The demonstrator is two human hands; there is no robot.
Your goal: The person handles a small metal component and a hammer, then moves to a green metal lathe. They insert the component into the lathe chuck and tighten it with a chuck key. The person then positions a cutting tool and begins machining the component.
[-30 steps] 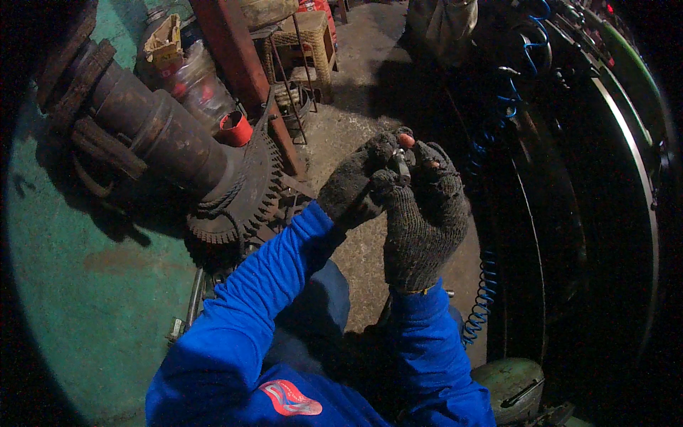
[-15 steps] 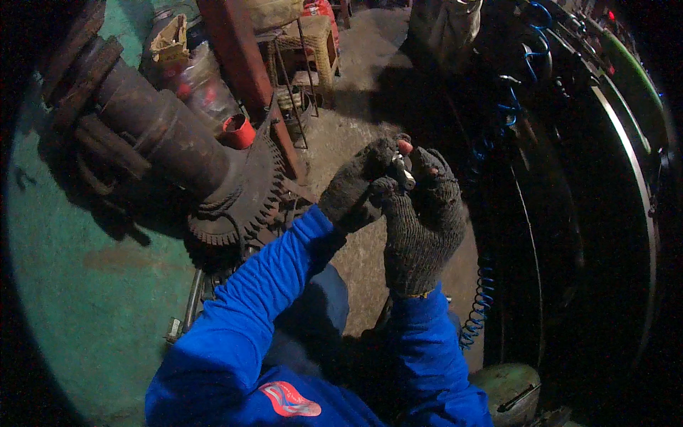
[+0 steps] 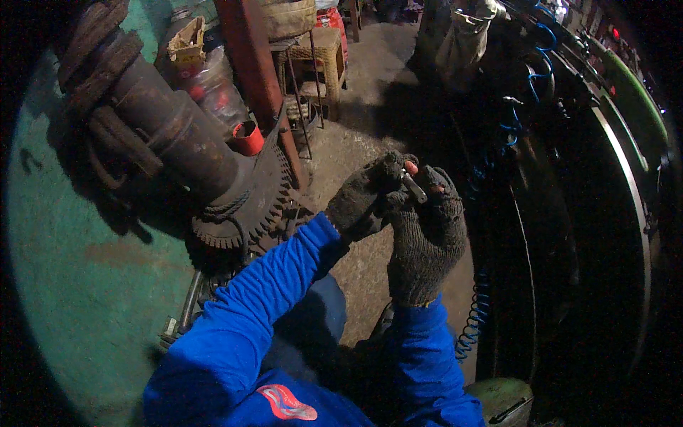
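Note:
Both my hands wear dark grey knit gloves, with bare fingertips showing at the ends. They are held close together above the floor in front of me. A small shiny metal piece [image 3: 415,189], short and rod-like, sits tilted between them; its exact kind is not clear. My left hand [image 3: 366,197] is closed on it, fingers bent around its upper end. My right hand [image 3: 429,238] has its thumb side against the piece and its fingers curled up beside it. Where the fingers overlap, part of the piece is hidden.
To the left a rusty shaft [image 3: 188,139] with a toothed gear [image 3: 274,192] lies on the green floor [image 3: 92,313]. A red-brown post [image 3: 252,67], a red cup [image 3: 247,138] and a wicker stool [image 3: 327,60] stand beyond. A blue coiled hose [image 3: 473,320] hangs at right.
The metal piece has turned between my fingers and now slants down to the right. My hands stay together, slightly lower in the picture, while the background has shifted a little rightward.

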